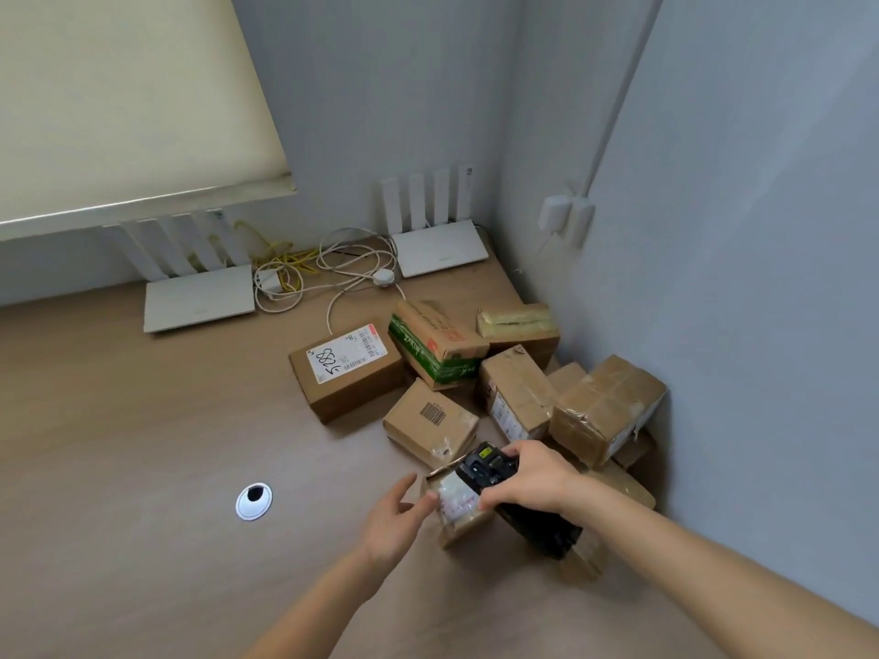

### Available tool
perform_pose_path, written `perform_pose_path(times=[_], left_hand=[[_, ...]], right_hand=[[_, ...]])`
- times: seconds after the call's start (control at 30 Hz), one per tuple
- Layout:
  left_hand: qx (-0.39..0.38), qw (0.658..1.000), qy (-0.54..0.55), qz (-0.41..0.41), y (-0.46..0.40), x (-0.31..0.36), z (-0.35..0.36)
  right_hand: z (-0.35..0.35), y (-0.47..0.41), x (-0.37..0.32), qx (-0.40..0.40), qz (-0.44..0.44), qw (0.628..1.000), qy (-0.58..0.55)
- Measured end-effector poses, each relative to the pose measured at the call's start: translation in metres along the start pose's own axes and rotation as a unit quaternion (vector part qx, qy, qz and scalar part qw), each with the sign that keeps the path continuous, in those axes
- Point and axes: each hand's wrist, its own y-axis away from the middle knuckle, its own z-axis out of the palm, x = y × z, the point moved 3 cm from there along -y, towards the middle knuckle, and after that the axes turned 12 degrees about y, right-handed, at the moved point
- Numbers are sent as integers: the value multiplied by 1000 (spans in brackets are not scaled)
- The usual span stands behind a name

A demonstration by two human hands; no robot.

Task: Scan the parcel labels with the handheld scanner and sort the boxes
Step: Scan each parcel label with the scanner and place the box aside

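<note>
My right hand (532,478) grips a black handheld scanner (490,468), held just above a small cardboard box (456,508) with a white label on its top. My left hand (397,518) touches that box's left side with relaxed fingers. Behind it lies a heap of several brown parcels against the right wall, among them a box with a barcode (430,423), a larger box with a label marked in black pen (347,368), a green-printed box (435,349) and a tape-wrapped box (606,409).
The parcels lie on a wooden desk (142,444) with a round cable grommet (254,501). Two white routers (200,299) (440,252) and tangled cables (328,268) stand at the back. Walls close the right side, with a wall plug (566,218).
</note>
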Motion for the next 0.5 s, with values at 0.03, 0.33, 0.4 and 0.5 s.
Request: perform_pose_path(times=[0.03, 0.33, 0.4, 0.5], left_hand=[[2, 1000, 22, -16, -1, 0, 1], [24, 982, 183, -29, 9, -10, 8], [27, 979, 201, -9, 22, -13, 12], [24, 977, 206, 43, 40, -22, 12]], right_hand=[[2, -5, 0, -10, -6, 1000, -8], [11, -7, 13, -36, -31, 990, -136], [15, 5, 13, -28, -32, 988, -148], [23, 29, 9, -3, -43, 986, -162]])
